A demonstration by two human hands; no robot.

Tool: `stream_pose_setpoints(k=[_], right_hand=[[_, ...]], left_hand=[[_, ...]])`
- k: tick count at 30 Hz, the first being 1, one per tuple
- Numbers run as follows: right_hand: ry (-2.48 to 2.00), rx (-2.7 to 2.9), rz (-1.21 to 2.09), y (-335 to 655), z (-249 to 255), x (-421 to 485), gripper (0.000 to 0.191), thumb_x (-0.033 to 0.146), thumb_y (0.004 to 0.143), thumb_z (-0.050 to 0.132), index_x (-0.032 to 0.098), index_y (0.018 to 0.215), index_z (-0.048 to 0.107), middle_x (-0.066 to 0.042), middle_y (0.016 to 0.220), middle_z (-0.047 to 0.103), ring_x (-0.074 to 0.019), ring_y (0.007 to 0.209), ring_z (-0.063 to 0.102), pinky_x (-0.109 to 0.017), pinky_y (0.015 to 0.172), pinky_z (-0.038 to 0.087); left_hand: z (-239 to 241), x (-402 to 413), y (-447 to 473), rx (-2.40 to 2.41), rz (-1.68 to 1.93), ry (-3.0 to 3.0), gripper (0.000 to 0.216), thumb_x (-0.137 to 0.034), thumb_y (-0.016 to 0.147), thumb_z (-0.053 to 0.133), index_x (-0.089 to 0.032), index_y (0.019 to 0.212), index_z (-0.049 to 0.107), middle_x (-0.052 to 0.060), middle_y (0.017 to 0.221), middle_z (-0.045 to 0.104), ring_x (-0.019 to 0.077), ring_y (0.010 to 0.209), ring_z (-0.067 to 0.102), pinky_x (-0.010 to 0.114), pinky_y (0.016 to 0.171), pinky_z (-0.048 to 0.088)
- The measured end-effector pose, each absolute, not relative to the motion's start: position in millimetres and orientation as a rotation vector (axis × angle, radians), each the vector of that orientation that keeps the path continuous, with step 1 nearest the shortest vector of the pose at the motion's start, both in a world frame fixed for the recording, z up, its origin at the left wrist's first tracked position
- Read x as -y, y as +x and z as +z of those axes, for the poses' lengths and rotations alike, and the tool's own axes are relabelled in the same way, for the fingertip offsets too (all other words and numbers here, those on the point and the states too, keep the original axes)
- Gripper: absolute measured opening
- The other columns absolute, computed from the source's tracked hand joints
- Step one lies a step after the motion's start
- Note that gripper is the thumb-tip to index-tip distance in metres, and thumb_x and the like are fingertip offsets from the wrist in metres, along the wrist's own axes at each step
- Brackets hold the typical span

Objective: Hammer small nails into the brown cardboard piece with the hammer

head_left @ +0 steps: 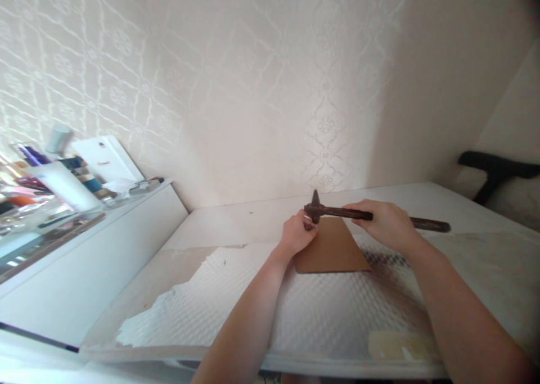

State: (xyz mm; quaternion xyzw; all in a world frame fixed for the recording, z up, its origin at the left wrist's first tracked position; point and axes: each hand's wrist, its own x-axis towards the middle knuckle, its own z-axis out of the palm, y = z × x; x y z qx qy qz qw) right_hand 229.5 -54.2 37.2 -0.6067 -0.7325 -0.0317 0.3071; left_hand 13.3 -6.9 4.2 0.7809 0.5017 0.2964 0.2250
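My right hand is closed around the dark handle of a hammer, which lies nearly level and points left. The hammer's head, with one pointed end upward, is right at the fingers of my left hand. Those fingers are bent together at the far left edge of a flat brown board. Whatever they pinch is too small and too covered by the hammer head to name. Under the board lies a white quilted sheet with a ragged left edge.
On the left, a white cabinet carries a clutter of bottles, tubes and a white box. A patterned wall closes off the back of the table. At the far right stands a black T-shaped object.
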Motion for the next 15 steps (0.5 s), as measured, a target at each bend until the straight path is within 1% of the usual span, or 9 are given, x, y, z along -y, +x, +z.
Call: stream_pose_setpoints(k=[3,7,11,15], right_hand=[[-1.564,1.927,-0.08,230.5,36.3,53.4,0.032,0.021,0.08,0.055,0.034,0.105,0.071,0.003,0.103,0.071,-0.0221,0.09,0.066,-0.03,0.07,0.049],[-1.564,1.956,-0.063,232.0,34.2,51.8,0.033,0.02,0.078,0.056,0.035,0.103,0.071,0.003,0.099,0.072,-0.0227,0.09,0.066,-0.031,0.07,0.049],[-1.55,1.929,-0.06,232.1,33.7,51.0,0.033,0.019,0.079,0.057,0.034,0.104,0.071,0.003,0.101,0.072,-0.0219,0.089,0.066,-0.031,0.073,0.049],[-1.59,1.934,-0.071,231.2,34.9,51.8,0.033,0.018,0.077,0.058,0.035,0.103,0.072,0.003,0.099,0.072,-0.0223,0.09,0.066,-0.03,0.071,0.048]], left_hand=[[3.9,6.8,13.2,-1.373,0.817,2.171,0.023,-0.016,0.073,0.062,-0.021,0.094,0.054,0.0,0.093,0.07,0.0171,0.086,0.065,0.029,0.081,0.049],[3.5,6.3,13.5,-1.399,0.809,2.157,0.025,-0.018,0.073,0.063,-0.021,0.095,0.054,0.0,0.087,0.07,0.0181,0.085,0.065,0.03,0.08,0.05],[3.8,6.2,13.4,-1.38,0.81,2.165,0.023,-0.016,0.073,0.062,-0.022,0.093,0.053,0.0,0.09,0.07,0.0173,0.086,0.065,0.029,0.08,0.049],[4.2,6.8,13.5,-1.393,0.812,2.154,0.026,-0.016,0.073,0.063,-0.022,0.096,0.053,0.0,0.086,0.07,0.0176,0.086,0.065,0.029,0.081,0.049]])
